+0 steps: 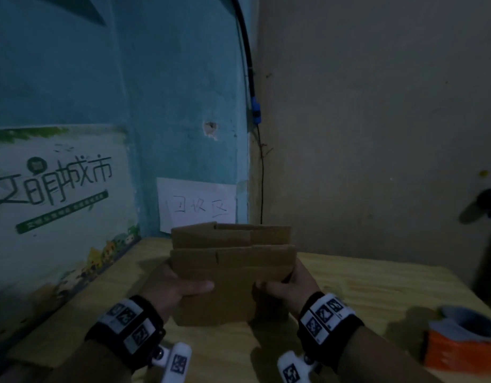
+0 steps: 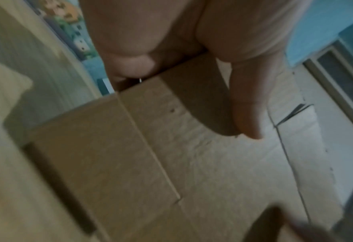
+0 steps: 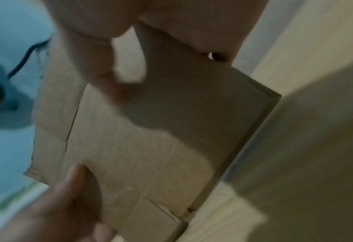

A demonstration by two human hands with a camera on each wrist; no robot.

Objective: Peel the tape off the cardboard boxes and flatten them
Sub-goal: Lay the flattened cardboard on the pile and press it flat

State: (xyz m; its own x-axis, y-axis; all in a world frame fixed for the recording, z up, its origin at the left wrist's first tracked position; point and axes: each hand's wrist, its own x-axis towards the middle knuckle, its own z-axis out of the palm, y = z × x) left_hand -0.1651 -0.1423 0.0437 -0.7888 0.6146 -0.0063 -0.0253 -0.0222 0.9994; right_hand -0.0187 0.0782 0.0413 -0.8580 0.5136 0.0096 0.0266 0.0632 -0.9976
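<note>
Holding flattened cardboard [image 1: 233,268] upright over table [image 1: 376,288], between both hands: left hand [image 1: 169,288] and right hand [image 1: 291,288] each pinching a side edge, thumbs on the near face, fingers curled behind. Likely to slip or fan apart, judged from loose, uneven top flaps beyond the thumbs. Wall close beyond fingertips; tape roll [image 1: 465,341] well outside right hand; open tabletop below.
</note>
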